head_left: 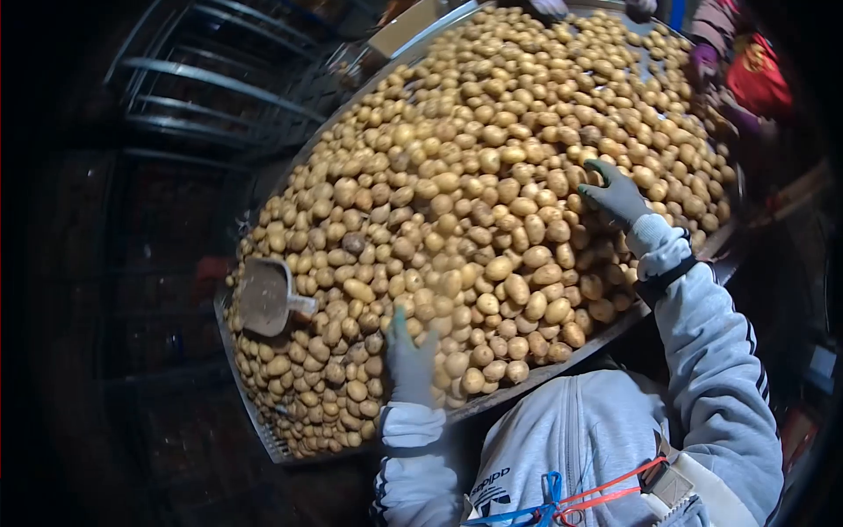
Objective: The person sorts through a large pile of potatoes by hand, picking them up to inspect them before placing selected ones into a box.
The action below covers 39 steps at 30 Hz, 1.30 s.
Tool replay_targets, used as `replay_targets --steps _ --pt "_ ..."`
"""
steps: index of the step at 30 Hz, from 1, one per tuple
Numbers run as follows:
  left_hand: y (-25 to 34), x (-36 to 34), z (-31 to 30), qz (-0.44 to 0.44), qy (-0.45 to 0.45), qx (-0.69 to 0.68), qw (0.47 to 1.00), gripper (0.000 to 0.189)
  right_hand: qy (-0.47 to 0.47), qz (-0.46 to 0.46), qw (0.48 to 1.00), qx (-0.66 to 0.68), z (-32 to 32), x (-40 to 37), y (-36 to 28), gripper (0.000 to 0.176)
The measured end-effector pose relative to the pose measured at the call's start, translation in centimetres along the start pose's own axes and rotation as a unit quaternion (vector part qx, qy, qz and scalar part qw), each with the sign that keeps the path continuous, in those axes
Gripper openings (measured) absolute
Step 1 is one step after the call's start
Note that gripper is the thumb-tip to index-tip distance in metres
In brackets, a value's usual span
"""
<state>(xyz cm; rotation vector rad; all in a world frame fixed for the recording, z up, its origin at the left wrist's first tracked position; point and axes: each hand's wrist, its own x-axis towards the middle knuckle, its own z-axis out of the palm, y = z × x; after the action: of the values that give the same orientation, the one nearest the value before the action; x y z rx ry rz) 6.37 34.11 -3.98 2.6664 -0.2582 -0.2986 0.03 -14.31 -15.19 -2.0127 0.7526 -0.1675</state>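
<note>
A broad heap of potatoes (492, 211) covers a large metal-edged table in front of me. My left hand (409, 364), in a grey glove with green fingertips, rests at the near side of the heap. Its fingers point away from me and its thumb is spread, with no potato visibly gripped. Farther right, my right hand (620, 195), gloved alike, reaches over the potatoes with fingers and thumb apart and slightly curved. Potatoes lie close around both hands. The undersides of the fingers are hidden.
A scoop (266, 297) with a pale handle lies on the potatoes at left. The table's metal rim (544, 373) runs close to my body. Other people's gloved hands (551, 7) show at the far edge. Metal rails (211, 79) stand at upper left, beside a cardboard box (406, 28).
</note>
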Motion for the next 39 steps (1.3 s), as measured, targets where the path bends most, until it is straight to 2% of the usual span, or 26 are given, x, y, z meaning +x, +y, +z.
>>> replay_targets --steps 4,7,8,9,10,12,13,15,17,18,20,21,22,23,25,26,27,28,29,31,32,33,35,36,38,39 --pt "1.0 0.4 3.0 0.144 0.0 0.131 0.981 0.081 -0.047 -0.045 0.984 0.167 1.6 -2.3 -8.2 0.051" --pt "3.9 2.9 3.4 0.071 -0.077 0.096 0.99 0.081 -0.183 -0.02 0.969 0.167 4.0 -5.1 -12.0 0.045" --pt "4.5 3.9 3.4 0.042 -0.113 0.062 0.991 0.083 -0.196 -0.073 0.974 0.087 5.5 -5.6 -11.9 0.044" --pt "5.2 5.0 4.1 0.037 -0.122 0.059 0.99 0.082 -0.241 -0.041 0.968 0.051 6.6 -6.6 -13.4 0.044" --pt "5.9 6.0 5.3 0.033 -0.133 0.056 0.989 0.082 -0.248 -0.132 0.96 0.022 8.4 -6.6 -12.3 0.046" --pt "5.6 9.4 8.5 0.045 -0.115 -0.033 0.992 0.083 -0.243 -0.199 0.94 -0.137 11.4 -7.2 -12.5 0.044" --pt "5.4 11.0 10.0 0.052 -0.107 -0.077 0.99 0.083 -0.295 -0.176 0.92 -0.186 12.2 -6.8 -13.4 0.042" --pt "4.8 12.8 10.6 0.039 -0.133 -0.333 0.933 0.08 -0.338 -0.146 0.897 -0.244 13.3 -6.5 -14.2 0.04" --pt "5.4 12.0 7.0 0.03 -0.127 -0.407 0.904 0.075 -0.32 -0.142 0.899 -0.264 14.1 -6.4 -14.4 0.039" --pt "5.8 11.6 5.2 0.025 -0.124 -0.444 0.887 0.072 -0.317 -0.161 0.907 -0.224 13.5 -6.2 -14.5 0.041" --pt "4.2 9.7 1.5 0.028 -0.071 -0.42 0.904 0.061 -0.336 -0.014 0.942 0.008 13.9 -4.3 -12.4 0.043" --pt "3.3 8.6 -0.3 0.023 -0.045 -0.408 0.912 0.056 -0.365 0.051 0.918 0.142 14.1 -3.2 -10.7 0.044" --pt "2.0 7.2 -1.7 0.008 -0.023 -0.397 0.918 0.05 -0.353 0.059 0.921 0.154 13.1 -2.5 -10.1 0.041" --pt "0.4 5.5 -3.1 0.016 -0.016 -0.327 0.945 0.048 -0.311 -0.043 0.925 0.213 13.1 -1.9 -7.9 0.038" --pt "-2.8 0.9 -3.5 0.02 -0.017 -0.267 0.963 0.046 -0.31 0.022 0.887 0.342 11.5 -2.4 -7.9 0.035" --pt "-4.2 -1.3 -2.9 0.017 -0.026 -0.278 0.96 0.045 -0.345 0.189 0.827 0.402 8.7 -3.5 -10.7 0.034" --pt "-3.8 -3.0 -3.2 -0.001 -0.057 -0.207 0.977 0.046 -0.37 0.212 0.823 0.375 7.8 -3.7 -11.7 0.038" --pt "-2.9 -4.5 -3.2 -0.021 -0.089 -0.136 0.986 0.046 -0.365 0.132 0.856 0.342 8.8 -3.7 -11.0 0.037" --pt "-2.2 -4.9 -1.9 0.05 -0.055 -0.104 0.992 0.051 -0.359 0.048 0.881 0.306 10.5 -3.7 -10.0 0.036" --pt "-1.6 -3.6 0.6 0.153 -0.029 -0.019 0.988 0.055 -0.307 -0.279 0.893 0.173 11.8 -4.2 -10.5 0.024" --pt "-0.9 -2.6 2.0 0.206 -0.01 0.024 0.978 0.056 -0.355 -0.177 0.89 0.223 12.5 -4.5 -10.7 0.02" --pt "0.1 -1.6 3.1 0.182 -0.024 0.065 0.981 0.057 -0.384 -0.069 0.88 0.271 13.3 -4.9 -11.0 0.017" --pt "2.3 1.0 3.8 0.121 -0.069 0.104 0.985 0.057 -0.377 -0.057 0.888 0.257 13.9 -6.1 -11.2 0.021" --pt "3.5 2.5 3.6 0.084 -0.099 0.104 0.986 0.057 -0.412 -0.007 0.859 0.303 13.0 -7.2 -11.8 0.024" --pt "-0.1 5.5 6.3 0.145 -0.012 -0.081 0.986 0.059 -0.379 0.011 0.858 0.346 13.0 -8.6 -10.1 0.021" --pt "1.2 5.0 6.5 0.127 -0.036 -0.159 0.978 0.057 -0.345 -0.18 0.891 0.233 12.4 -8.7 -8.7 0.025"
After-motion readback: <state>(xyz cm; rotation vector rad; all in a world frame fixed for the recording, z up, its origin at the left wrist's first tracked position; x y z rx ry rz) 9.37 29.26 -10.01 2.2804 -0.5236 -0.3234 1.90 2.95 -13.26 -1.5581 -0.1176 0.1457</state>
